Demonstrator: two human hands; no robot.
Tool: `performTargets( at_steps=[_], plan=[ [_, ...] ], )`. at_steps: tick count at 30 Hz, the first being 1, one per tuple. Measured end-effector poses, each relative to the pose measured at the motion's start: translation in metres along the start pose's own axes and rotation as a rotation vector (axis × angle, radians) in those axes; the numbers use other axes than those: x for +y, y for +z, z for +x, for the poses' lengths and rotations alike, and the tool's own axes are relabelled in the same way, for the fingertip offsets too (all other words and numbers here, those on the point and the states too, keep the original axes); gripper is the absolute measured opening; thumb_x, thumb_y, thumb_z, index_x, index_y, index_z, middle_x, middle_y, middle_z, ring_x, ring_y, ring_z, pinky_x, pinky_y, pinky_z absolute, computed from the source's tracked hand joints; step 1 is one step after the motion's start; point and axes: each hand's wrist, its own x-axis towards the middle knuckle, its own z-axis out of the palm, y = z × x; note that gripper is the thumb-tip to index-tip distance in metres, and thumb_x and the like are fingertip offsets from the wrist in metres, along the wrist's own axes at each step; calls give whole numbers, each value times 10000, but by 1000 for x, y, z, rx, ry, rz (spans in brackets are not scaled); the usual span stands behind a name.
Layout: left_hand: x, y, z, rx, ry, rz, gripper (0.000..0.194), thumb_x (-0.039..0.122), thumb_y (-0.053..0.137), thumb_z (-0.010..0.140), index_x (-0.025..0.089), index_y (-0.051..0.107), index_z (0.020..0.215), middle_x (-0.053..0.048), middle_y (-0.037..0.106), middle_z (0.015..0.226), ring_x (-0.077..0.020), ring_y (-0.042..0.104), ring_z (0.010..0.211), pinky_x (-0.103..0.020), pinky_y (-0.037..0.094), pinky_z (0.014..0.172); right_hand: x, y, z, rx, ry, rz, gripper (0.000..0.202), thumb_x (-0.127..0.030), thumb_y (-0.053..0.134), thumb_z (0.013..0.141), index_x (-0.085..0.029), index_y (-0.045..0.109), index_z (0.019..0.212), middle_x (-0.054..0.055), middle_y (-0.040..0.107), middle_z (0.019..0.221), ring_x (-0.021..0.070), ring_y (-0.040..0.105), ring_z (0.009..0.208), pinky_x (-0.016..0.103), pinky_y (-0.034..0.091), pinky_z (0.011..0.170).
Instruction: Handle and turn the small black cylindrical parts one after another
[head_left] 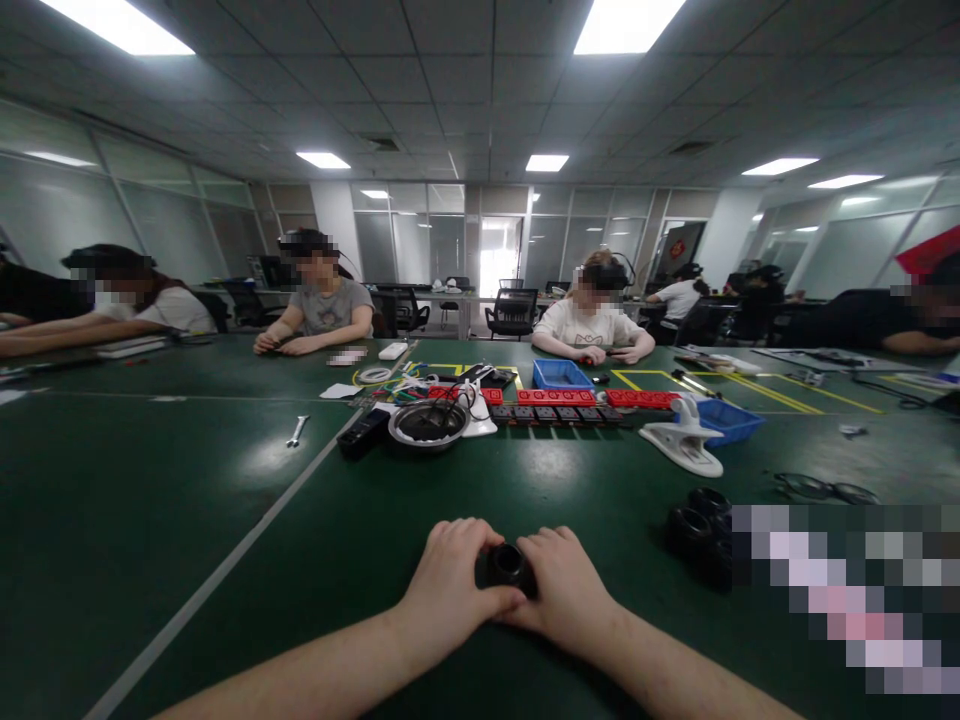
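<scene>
A black, round, hollow part (508,565) stands on the green table (315,590) in front of me, its dark opening facing up. My left hand (454,578) is closed around its left side, thumb across the near edge. From the right, my right hand (559,585) wraps round the same part, and the two thumbs meet at its near side. The fingers partly hide its sides. Several similar black parts (691,528) are grouped to the right of my right hand.
Beyond my hands are a round metal tray (428,426), red strips (555,398), a blue bin (561,374), a white stand (686,440) and glasses (825,489). A wrench (298,431) lies left. People sit across the table; blurred blocks cover the lower right.
</scene>
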Motion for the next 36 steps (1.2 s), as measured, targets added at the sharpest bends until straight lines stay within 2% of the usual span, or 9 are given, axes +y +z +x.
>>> performTargets(
  at_steps=[5,9,16,18,21,25,29,32,36],
  plan=[
    [-12,-15,6,-135,247,-188,632,386,708,645,224,449,1198,-59,474,1182,-243,405,1100,-353,323,931,20,-12,2,-159,-168,330,593,-404,712,610,-195,505,1126,57,547,1037,228,485,939,347,365,824],
    [-20,-25,14,-290,368,-255,498,314,631,750,267,459,1215,-38,517,1141,-205,457,1062,-331,334,931,29,-19,7,-249,-214,414,385,-261,706,643,-199,598,1007,34,561,1003,214,485,933,328,371,824],
    [-18,-19,16,-315,354,-263,442,236,655,726,294,525,1144,-14,520,1052,-183,486,988,-296,365,880,28,-9,9,-181,-185,407,346,-302,770,563,-173,608,839,-12,537,806,172,494,786,256,380,676],
    [-14,-13,13,-262,287,-239,387,246,674,700,273,567,1071,-13,523,1017,-192,485,968,-302,373,859,24,-1,7,-93,-113,366,371,-356,780,527,-164,571,766,-20,503,770,153,479,726,236,362,613],
    [-9,-1,6,-65,105,-147,336,279,720,628,214,583,928,-20,538,941,-221,487,920,-327,386,813,14,10,4,53,23,225,439,-466,750,511,-166,510,722,-9,490,765,151,455,679,250,338,584],
    [-10,6,3,29,65,-120,430,317,753,569,200,543,926,-38,522,998,-250,462,963,-352,379,830,10,8,3,53,7,173,545,-553,711,512,-160,524,840,28,527,843,198,477,764,313,362,680],
    [-19,-4,10,-132,252,-252,512,366,717,635,246,520,1092,-44,484,1145,-249,404,1086,-363,325,931,21,-5,3,-104,-150,326,675,-457,728,572,-201,473,1142,37,526,991,216,476,900,336,369,789],
    [-25,-14,17,-278,332,-309,442,346,674,693,274,546,1110,-37,504,1131,-235,428,1079,-362,323,940,29,-10,6,-182,-179,360,500,-335,727,619,-222,552,1073,16,528,965,203,479,906,311,376,791],
    [-28,-17,21,-329,298,-319,433,271,660,707,285,545,1124,-22,530,1058,-206,485,996,-340,359,898,29,-8,8,-156,-138,387,367,-301,762,573,-197,613,892,-9,522,865,177,496,825,262,394,699]
  ],
)
